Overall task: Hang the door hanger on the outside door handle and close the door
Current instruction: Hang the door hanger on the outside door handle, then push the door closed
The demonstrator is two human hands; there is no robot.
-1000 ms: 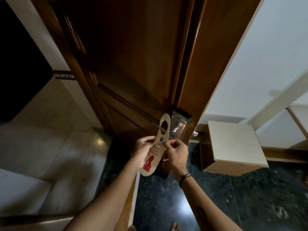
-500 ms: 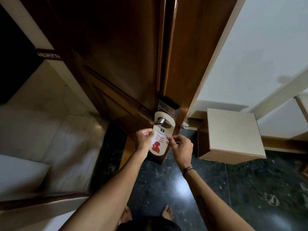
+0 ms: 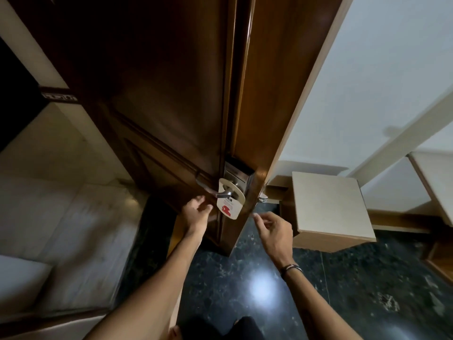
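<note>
Head view gives me the whole job at once; the cream cardboard door hanger with the red figure [image 3: 230, 201] sits with its round hole over the silver metal lever handle [image 3: 224, 192] on the dark brown panelled wooden door [image 3: 157, 99], hanging flat against the wood just below the metal lock plate [image 3: 236, 173]; I read this as the outside handle, since the door stands open edge-on to me and this face is turned away from the room side.

My left hand [image 3: 196, 214] hovers just beside the card's left edge, fingers loosely spread and curled, gripping nothing; my right hand [image 3: 274, 231] sits below and to the right of the door's edge, thumb and forefinger near each other but closed on nothing, the other fingers relaxed; neither hand touches the card, so far as I can tell. I judge they are kept close in case the card swings or slips off the lever.

A second lever [image 3: 262, 198] pokes out on the far side of the door edge, near the pale square wooden side table [image 3: 328, 207]; I judge the hanging step done and the closing step not yet begun; the right hand is the better placed to take that lever or the door edge.
</note>
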